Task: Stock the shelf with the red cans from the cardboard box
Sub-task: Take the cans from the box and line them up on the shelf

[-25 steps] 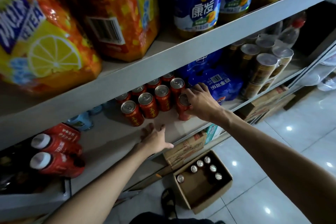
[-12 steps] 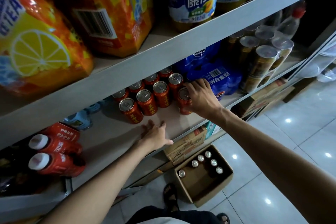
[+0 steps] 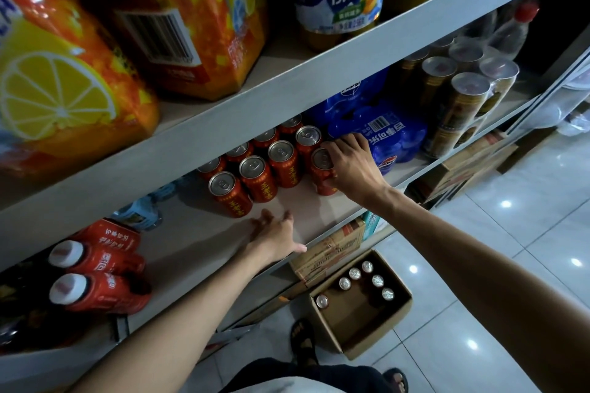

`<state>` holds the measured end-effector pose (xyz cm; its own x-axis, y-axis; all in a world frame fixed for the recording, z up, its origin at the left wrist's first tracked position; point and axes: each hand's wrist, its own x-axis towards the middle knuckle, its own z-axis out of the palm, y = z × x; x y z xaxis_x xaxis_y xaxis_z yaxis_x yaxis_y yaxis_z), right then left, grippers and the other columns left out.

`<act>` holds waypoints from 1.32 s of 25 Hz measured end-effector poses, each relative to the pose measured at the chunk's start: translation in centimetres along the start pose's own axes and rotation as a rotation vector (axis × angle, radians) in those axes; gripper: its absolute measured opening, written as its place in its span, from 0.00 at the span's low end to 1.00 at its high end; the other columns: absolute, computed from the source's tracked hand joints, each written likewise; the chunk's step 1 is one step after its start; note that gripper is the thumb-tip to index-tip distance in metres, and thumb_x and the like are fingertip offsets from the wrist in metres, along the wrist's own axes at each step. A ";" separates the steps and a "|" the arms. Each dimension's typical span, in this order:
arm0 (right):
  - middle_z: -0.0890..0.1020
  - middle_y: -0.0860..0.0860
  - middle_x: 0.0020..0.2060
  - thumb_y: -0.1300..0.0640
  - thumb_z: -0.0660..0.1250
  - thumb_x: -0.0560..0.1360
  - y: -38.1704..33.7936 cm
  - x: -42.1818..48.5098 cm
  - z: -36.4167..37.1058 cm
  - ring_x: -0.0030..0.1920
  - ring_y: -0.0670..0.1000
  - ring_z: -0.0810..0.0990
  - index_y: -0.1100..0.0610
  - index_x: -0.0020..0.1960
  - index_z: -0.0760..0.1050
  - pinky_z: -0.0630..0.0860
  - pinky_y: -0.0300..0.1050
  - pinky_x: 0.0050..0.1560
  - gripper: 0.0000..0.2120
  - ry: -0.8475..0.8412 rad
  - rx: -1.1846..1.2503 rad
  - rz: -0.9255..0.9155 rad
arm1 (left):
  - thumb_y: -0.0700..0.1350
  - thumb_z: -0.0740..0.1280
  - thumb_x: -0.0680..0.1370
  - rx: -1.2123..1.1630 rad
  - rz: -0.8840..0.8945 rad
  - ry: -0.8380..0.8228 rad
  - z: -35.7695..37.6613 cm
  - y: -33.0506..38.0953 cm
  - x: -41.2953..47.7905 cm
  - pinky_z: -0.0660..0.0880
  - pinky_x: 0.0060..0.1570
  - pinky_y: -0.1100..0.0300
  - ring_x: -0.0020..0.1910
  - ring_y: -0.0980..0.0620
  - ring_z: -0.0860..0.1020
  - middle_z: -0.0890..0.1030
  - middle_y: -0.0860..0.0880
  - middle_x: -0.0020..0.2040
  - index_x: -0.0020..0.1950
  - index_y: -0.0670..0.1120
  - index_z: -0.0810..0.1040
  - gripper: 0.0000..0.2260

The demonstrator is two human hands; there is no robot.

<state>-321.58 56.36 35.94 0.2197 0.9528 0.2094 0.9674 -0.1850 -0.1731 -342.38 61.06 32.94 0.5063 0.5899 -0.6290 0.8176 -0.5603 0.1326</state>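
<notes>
While our right hand (image 3: pixel 351 163) curls its fingers round a red metal can (image 3: pixel 321 180) on the grey shelf board (image 3: pixel 198 239), at 3 o'clock of the other red cans (image 3: pixel 255 179), a hard push could knock those over. Our left hand (image 3: pixel 277 234) lies flat, fingers straight, at 6 o'clock. The brown cardboard box (image 3: pixel 383 337) sits at 5 o'clock. We cannot see the can's bottom or what stands behind the cans.

I'm tipping my view down: my second sandal (image 3: pixel 396 380) and more of my shorts (image 3: pixel 319 372) slide in. My left hand (image 3: pixel 276 234) creeps nearer the cans (image 3: pixel 252 175). My right hand (image 3: pixel 354 166), gripping its can (image 3: pixel 321 183), edges toward the blue pack (image 3: pixel 392 137).
</notes>
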 end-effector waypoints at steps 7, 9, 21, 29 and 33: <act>0.76 0.55 0.65 0.47 0.75 0.67 0.1 -0.2 0.4 0.68 0.57 0.68 0.55 0.69 0.70 0.57 0.55 0.72 0.34 -0.027 0.010 0.022 | 0.61 0.67 0.76 0.017 -0.025 -0.009 -0.1 0.3 0.1 0.54 0.73 0.33 0.76 0.27 0.52 0.52 0.24 0.75 0.81 0.45 0.49 0.42; 0.75 0.54 0.67 0.48 0.75 0.67 0.0 -0.4 0.4 0.69 0.56 0.67 0.55 0.71 0.68 0.57 0.55 0.72 0.35 -0.039 0.028 0.029 | 0.62 0.66 0.76 0.026 -0.029 -0.009 0.0 0.2 0.1 0.54 0.74 0.34 0.76 0.27 0.52 0.52 0.24 0.75 0.80 0.45 0.50 0.42; 0.81 0.54 0.54 0.59 0.71 0.72 6.7 -19.0 2.6 0.54 0.57 0.76 0.58 0.58 0.77 0.73 0.52 0.55 0.15 0.002 0.324 0.325 | 0.39 0.70 0.72 -0.260 0.375 0.410 8.0 8.5 -3.9 0.71 0.59 0.55 0.58 0.44 0.78 0.79 0.45 0.58 0.59 0.42 0.78 0.16; 0.80 0.57 0.47 0.58 0.69 0.74 12.2 -32.2 19.8 0.46 0.59 0.79 0.59 0.53 0.78 0.78 0.54 0.42 0.09 -0.453 0.392 0.469 | 0.34 0.69 0.75 -0.565 -0.148 -0.267 25.7 10.0 7.9 0.67 0.37 0.62 0.47 0.50 0.74 0.76 0.44 0.45 0.54 0.37 0.77 0.08; 0.75 0.55 0.54 0.56 0.69 0.74 13.4 -36.1 34.2 0.47 0.58 0.79 0.58 0.60 0.72 0.79 0.53 0.43 0.16 -0.692 0.368 0.485 | 0.35 0.67 0.76 -0.600 -0.332 -0.316 37.0 7.4 16.6 0.70 0.35 0.61 0.37 0.48 0.75 0.76 0.45 0.41 0.48 0.45 0.73 0.06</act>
<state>-320.83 27.72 -6.90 0.3517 0.7445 -0.5676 0.6617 -0.6265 -0.4118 -338.02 45.22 -4.86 0.1781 0.4269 -0.8866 0.9684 0.0839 0.2350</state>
